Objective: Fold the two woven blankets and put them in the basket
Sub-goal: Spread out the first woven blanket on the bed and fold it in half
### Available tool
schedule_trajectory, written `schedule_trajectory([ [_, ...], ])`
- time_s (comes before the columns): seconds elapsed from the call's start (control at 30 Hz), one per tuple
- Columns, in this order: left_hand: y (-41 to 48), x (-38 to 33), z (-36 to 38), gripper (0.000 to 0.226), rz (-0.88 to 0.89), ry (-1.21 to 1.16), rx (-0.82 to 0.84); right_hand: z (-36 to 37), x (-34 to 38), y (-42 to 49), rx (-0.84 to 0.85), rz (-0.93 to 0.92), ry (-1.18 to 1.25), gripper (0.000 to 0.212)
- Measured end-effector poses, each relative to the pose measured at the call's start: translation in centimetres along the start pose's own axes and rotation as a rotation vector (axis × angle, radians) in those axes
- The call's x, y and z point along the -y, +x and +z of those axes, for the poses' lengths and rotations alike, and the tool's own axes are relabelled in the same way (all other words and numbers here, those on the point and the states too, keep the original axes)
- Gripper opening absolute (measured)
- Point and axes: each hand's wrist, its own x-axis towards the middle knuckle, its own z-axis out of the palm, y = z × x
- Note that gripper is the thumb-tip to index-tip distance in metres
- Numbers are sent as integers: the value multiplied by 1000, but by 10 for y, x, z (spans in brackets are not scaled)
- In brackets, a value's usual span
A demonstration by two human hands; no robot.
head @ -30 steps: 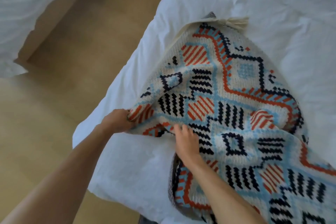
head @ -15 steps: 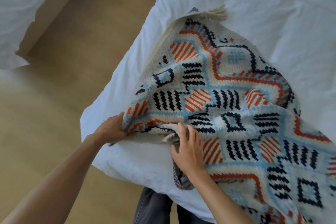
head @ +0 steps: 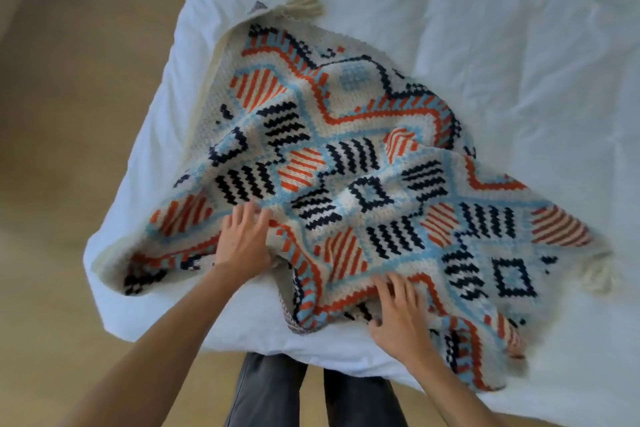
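Note:
A woven blanket (head: 346, 135) with an orange, navy, light blue and cream pattern lies rumpled on the corner of a white bed (head: 519, 45). Cream tassels (head: 308, 3) show at its far corner and at its right corner. My left hand (head: 244, 243) rests flat on the blanket's near-left part, fingers spread. My right hand (head: 398, 315) presses on the near folded edge, fingers spread on the fabric. A bit of grey woven fabric (head: 258, 6) peeks out beside the far tassel; I cannot tell if it is the second blanket. No basket is in view.
The bed's corner overhangs a tan floor (head: 69, 149) on the left. My legs in dark trousers (head: 311, 392) stand against the bed's near edge. White rumpled bedding stretches to the right and far side.
My left hand let go of the blanket's left corner and moved right onto the fabric. My right hand shifted right along the near edge. The blanket now lies more spread out.

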Motion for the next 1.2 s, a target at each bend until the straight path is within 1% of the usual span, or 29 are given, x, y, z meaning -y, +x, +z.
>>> schedule_trajectory([
  [0.07,-5,-41,14,66,164,10,233,9,-26,-10,38,117,-56,98],
  [0.1,-9,-56,21,70,229,58,303,15,-38,-15,75,175,-76,107],
  [0.17,-19,-79,38,77,291,185,371,27,-61,-27,128,238,-119,121],
  [0.2,-24,-87,45,79,286,236,392,32,-70,-31,138,239,-132,124],
  [0.23,-27,-93,52,80,269,279,415,35,-78,-34,141,230,-133,121],
  [0.27,-28,-98,56,81,241,318,428,36,-84,-34,131,216,-127,113],
  [0.33,-28,-107,59,77,162,390,418,36,-97,-30,52,168,-134,85],
  [0.4,-25,-114,57,60,48,415,376,29,-121,-25,-47,100,-163,52],
  [0.43,-23,-118,55,51,-9,422,364,21,-140,-23,-91,80,-173,42],
  [0.5,-20,-126,49,40,-102,410,378,3,-189,-24,-178,110,-181,32],
  [0.57,-17,-146,47,41,-174,363,431,-18,-237,-32,-259,180,-190,31],
  [0.63,-15,-181,49,52,-246,353,509,-27,-270,-42,-321,269,-164,45],
  [0.7,-17,-224,54,68,-271,364,577,-19,-284,-55,-300,359,-154,68],
  [0.73,-18,-247,58,73,-239,355,562,-9,-288,-63,-263,406,-148,80],
  [0.8,-23,-291,67,66,-83,271,451,13,-295,-75,-170,488,-82,102],
  [0.83,-25,-313,72,60,13,210,403,24,-297,-79,-116,498,-44,112],
  [0.87,-28,-335,77,58,104,165,383,31,-297,-82,-77,479,-17,116],
  [0.9,-31,-354,83,58,174,148,392,35,-296,-84,-62,449,-4,113],
  [0.93,-33,-372,86,59,220,154,412,36,-296,-85,-46,408,6,103],
  [0.97,-33,-386,89,57,241,173,428,34,-298,-85,-45,356,12,88],
  [1.0,-31,-396,88,53,238,174,432,29,-304,-85,-88,299,1,69],
  [1.07,-22,-409,83,37,204,89,410,11,-330,-85,-228,228,-27,29],
  [1.13,-12,-422,74,20,214,-50,399,-11,-366,-87,-397,217,-39,17],
  [1.17,-7,-428,70,15,235,-119,398,-22,-384,-89,-460,240,-37,11],
  [1.2,-4,-435,68,12,259,-174,401,-28,-397,-91,-496,282,-35,17],
])
